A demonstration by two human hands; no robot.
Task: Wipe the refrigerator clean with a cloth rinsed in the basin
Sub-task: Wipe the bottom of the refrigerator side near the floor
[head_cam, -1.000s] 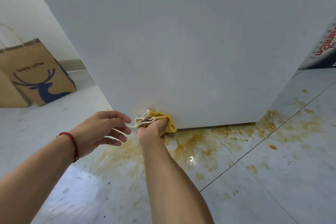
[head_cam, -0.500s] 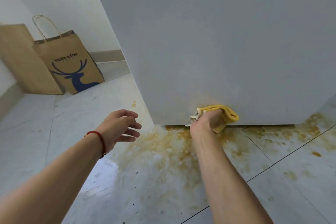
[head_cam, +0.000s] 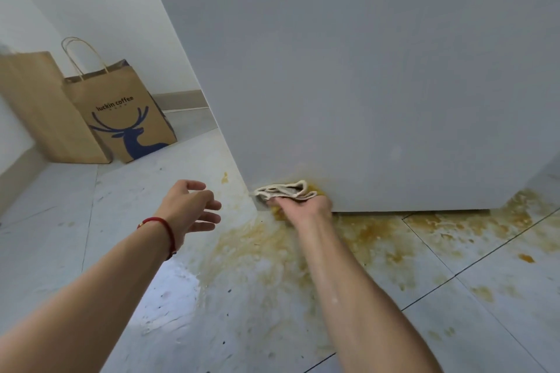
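While your right hand clamps the folded cloth against the refrigerator at its lower left corner, just above the stained floor, your left hand hovers empty, fingers loosely spread.

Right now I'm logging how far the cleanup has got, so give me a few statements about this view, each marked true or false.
1. The right hand presses a cloth against the refrigerator near its bottom corner. True.
2. The left hand grips a second cloth. False: it is empty, fingers spread, above the floor.
3. The floor below the refrigerator is spotless. False: orange-brown stains cover the tiles.
4. Two paper bags stand by the wall. True.
5. The left wrist wears a red bracelet. True.
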